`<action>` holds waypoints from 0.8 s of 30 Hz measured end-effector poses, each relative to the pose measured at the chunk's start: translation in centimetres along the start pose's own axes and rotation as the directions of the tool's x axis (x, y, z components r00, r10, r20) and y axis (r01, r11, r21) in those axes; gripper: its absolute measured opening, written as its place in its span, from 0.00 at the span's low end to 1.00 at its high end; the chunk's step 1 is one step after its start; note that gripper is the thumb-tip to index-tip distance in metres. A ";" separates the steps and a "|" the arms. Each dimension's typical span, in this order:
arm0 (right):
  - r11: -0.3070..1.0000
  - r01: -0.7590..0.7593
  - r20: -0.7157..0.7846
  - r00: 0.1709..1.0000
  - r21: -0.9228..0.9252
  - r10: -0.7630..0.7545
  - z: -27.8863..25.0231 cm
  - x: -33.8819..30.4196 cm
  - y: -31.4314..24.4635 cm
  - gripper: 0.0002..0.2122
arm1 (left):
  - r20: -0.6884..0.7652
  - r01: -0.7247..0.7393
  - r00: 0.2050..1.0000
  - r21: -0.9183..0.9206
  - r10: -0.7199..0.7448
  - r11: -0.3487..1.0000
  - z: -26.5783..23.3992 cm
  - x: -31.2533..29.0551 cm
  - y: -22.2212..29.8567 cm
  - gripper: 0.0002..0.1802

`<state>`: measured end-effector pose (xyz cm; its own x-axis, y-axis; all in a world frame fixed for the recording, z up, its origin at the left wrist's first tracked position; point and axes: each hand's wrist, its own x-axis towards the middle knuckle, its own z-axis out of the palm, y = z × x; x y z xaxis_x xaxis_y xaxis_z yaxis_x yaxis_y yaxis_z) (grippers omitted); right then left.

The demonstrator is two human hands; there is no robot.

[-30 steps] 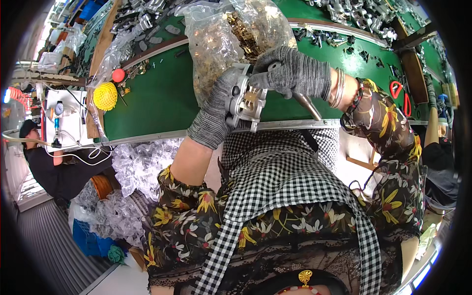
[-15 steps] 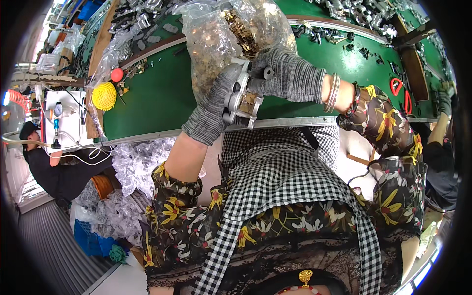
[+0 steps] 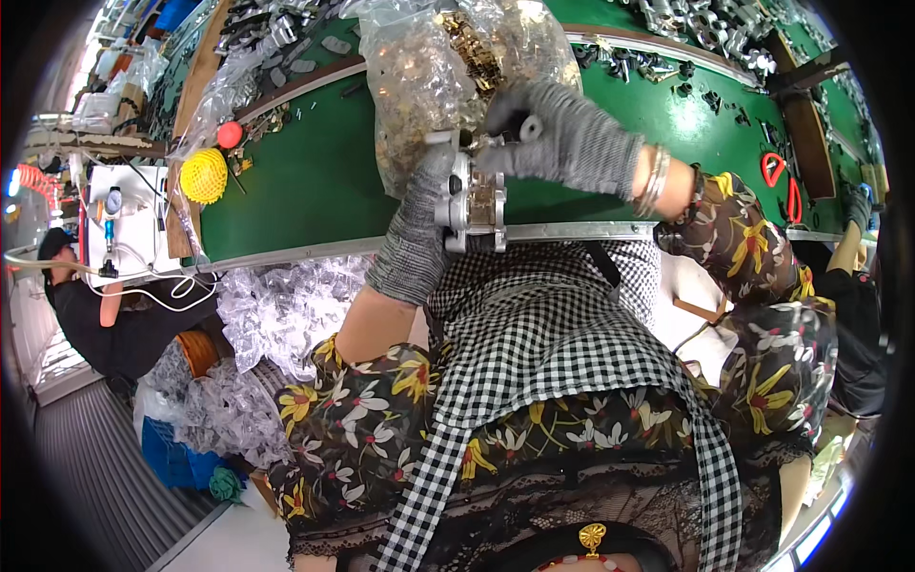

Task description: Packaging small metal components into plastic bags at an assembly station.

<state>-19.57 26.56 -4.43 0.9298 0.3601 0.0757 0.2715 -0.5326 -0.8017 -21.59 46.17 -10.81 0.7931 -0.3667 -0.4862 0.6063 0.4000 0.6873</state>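
My left hand (image 3: pixel 419 219), in a grey knitted glove, is wrapped round a silver metal brake caliper (image 3: pixel 483 212) with brass-coloured plates in its middle. The caliper is held above the near edge of the green bench. My right hand (image 3: pixel 572 138), gloved alike and smeared by motion, is closed at the caliper's far end. From its curled fingers sticks a small grey cylindrical piece (image 3: pixel 531 128) with a hole in its end; the rest of it is hidden. Just beyond both hands stands a clear plastic bag (image 3: pixel 410 105) holding brass-coloured metal clips (image 3: pixel 474 52).
A yellow knobbly ball (image 3: pixel 203 176) and a red ball (image 3: pixel 230 134) sit at the bench's left end. Red-handled scissors (image 3: pixel 794 198) lie at the right. Metal parts (image 3: pixel 701 24) crowd the far shelf. Crumpled plastic bags (image 3: pixel 286 319) are below left. Other people work on both sides.
The caliper has turned more upright in my left hand. My right hand has shifted slightly up and right, taking the grey piece's end with it.
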 end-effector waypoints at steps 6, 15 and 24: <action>0.934 -0.032 -0.144 0.986 0.356 0.089 -2.2 -2.2 -2.7 0.17 | -0.072 0.001 0.997 -0.329 -0.026 0.944 -0.9 -4.2 -2.8 0.25; 0.868 0.287 -0.269 0.945 0.406 -0.187 0.8 -4.8 2.0 0.13 | -0.194 -0.190 0.974 -0.402 0.119 0.896 1.1 -5.2 -8.0 0.30; 0.527 0.827 -0.578 0.532 0.197 -0.619 6.2 1.7 -6.2 0.16 | -0.259 -0.192 0.960 -0.312 0.111 0.930 1.8 -6.0 -7.2 0.29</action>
<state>-21.16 35.21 -3.04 0.4697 0.0789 0.8793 0.8632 0.1678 -0.4761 -30.77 43.93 -11.86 0.8433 -0.0903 -0.5298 0.4299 0.7048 0.5643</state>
